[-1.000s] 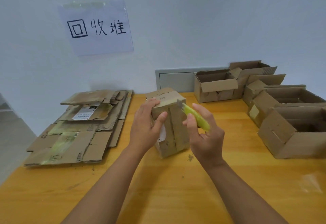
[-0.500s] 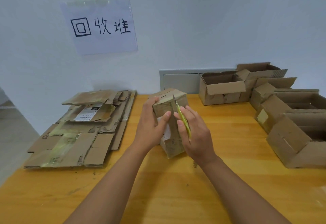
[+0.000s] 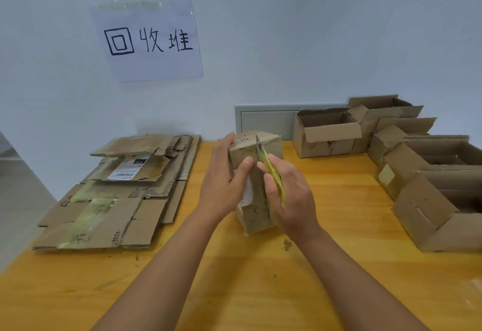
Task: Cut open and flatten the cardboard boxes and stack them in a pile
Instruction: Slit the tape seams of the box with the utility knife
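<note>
Head view: small box (image 3: 257, 174) standing on end mid-table (image 3: 234, 291), long axis upright, between both hands. Left hand (image 3: 221, 184) gripping its left side, right hand (image 3: 289, 200) clutching a yellow-green cutter (image 3: 271, 171), blade touching the top edge, probably slicing down the tape seam. Flattened pile (image 3: 114, 190) lying left. Open boxes (image 3: 417, 169) waiting right, nothing visible inside.

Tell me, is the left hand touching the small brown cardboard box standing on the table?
Touching. The head view shows the left hand wrapped round the small brown cardboard box, thumb pressed on its front.
</note>
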Motion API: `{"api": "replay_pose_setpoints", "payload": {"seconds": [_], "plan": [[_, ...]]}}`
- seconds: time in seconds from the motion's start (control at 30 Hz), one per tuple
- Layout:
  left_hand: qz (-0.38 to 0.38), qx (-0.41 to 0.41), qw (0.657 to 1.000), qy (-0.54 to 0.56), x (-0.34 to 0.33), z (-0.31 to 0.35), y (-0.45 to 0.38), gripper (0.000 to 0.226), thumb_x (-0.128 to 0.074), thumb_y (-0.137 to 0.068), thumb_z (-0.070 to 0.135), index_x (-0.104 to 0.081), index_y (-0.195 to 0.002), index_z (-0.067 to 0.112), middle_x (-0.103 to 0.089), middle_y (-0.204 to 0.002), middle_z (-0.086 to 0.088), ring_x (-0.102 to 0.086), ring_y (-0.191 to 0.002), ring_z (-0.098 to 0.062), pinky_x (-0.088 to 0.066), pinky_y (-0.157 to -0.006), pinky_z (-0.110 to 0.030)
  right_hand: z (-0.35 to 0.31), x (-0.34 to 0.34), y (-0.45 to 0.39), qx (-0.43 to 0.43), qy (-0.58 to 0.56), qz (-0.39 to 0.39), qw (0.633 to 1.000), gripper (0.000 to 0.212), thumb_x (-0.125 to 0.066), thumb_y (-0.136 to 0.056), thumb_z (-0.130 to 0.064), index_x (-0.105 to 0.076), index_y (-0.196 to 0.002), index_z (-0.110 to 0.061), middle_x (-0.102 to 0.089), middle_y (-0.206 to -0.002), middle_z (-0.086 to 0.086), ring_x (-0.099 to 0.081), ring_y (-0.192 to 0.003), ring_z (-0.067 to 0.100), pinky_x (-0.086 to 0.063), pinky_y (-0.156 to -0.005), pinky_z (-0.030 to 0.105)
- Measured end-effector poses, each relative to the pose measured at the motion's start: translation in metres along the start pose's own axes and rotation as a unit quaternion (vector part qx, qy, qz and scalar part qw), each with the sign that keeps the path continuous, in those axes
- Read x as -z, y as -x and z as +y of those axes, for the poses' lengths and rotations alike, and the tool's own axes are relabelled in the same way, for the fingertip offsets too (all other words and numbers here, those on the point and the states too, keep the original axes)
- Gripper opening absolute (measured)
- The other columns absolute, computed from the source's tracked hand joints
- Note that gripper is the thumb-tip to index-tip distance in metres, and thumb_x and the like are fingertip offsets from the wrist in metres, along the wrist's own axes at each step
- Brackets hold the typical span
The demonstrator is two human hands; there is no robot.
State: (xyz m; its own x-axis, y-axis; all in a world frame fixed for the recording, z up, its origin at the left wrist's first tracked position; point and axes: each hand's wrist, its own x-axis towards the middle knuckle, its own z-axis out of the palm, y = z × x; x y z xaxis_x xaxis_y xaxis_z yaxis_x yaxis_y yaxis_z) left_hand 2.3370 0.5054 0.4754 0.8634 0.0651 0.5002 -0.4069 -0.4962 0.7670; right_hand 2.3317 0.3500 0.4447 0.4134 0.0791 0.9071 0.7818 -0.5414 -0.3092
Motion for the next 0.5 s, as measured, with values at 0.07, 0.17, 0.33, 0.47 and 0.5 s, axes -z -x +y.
{"api": "replay_pose_setpoints", "payload": {"seconds": [0.07, 0.17, 0.33, 0.47, 0.5], "plan": [[0.007, -0.001, 1.0, -0.02, 0.006, 0.012, 0.0, 0.058, -0.051, -0.094, 0.053, -0.026, -0.145, 0.04, -0.041, -0.141, 0.015, -0.048, -0.125, -0.007, -0.049, -0.098, -0.043, -0.006, 0.005, -0.007, 0.002, 0.004, 0.018, 1.0, 0.034, -0.047, -0.102, -0.021, -0.047, -0.134, -0.01, -0.066, -0.12, 0.01, -0.061, -0.113, 0.023, -0.051, -0.095, 0.028], [0.015, 0.011, 0.999, -0.026, 0.011, 0.024, 0.005, 0.048, -0.049, -0.096, 0.054, -0.032, -0.138, 0.038, -0.051, -0.13, 0.013, -0.056, -0.112, -0.007, -0.052, -0.091, -0.044, -0.012, 0.013, -0.013, -0.004, 0.015, 0.026, 1.0, 0.033, -0.047, -0.101, -0.023, -0.048, -0.132, -0.012, -0.066, -0.119, 0.013, -0.063, -0.109, 0.024, -0.055, -0.087, 0.038], [0.02, 0.042, 0.999, -0.01, 0.008, 0.011, 0.022, 0.041, -0.05, -0.092, 0.06, -0.039, -0.129, 0.047, -0.06, -0.119, 0.016, -0.061, -0.102, -0.002, -0.055, -0.084, -0.045, -0.018, 0.017, 0.0, -0.006, 0.024, 0.0, 1.0, 0.031, -0.051, -0.1, -0.023, -0.06, -0.126, -0.008, -0.071, -0.114, 0.008, -0.067, -0.101, 0.02, -0.057, -0.077, 0.045], [0.01, 0.065, 0.997, 0.051, 0.007, 0.003, 0.028, 0.051, -0.056, -0.089, 0.06, -0.033, -0.135, 0.056, -0.052, -0.132, 0.01, -0.055, -0.114, -0.003, -0.052, -0.096, -0.041, -0.025, 0.017, 0.003, -0.013, 0.025, -0.012, 1.0, 0.033, -0.053, -0.098, -0.021, -0.064, -0.123, -0.003, -0.072, -0.113, 0.008, -0.067, -0.099, 0.018, -0.058, -0.077, 0.04], [0.005, 0.072, 0.995, 0.069, 0.007, 0.002, 0.028, 0.055, -0.057, -0.087, 0.062, -0.032, -0.135, 0.058, -0.051, -0.135, 0.008, -0.055, -0.116, -0.004, -0.052, -0.097, -0.041, -0.026, 0.016, 0.003, -0.014, 0.026, -0.015, 0.999, 0.034, -0.052, -0.098, -0.021, -0.064, -0.123, -0.002, -0.071, -0.113, 0.009, -0.067, -0.099, 0.019, -0.058, -0.078, 0.04]]}}
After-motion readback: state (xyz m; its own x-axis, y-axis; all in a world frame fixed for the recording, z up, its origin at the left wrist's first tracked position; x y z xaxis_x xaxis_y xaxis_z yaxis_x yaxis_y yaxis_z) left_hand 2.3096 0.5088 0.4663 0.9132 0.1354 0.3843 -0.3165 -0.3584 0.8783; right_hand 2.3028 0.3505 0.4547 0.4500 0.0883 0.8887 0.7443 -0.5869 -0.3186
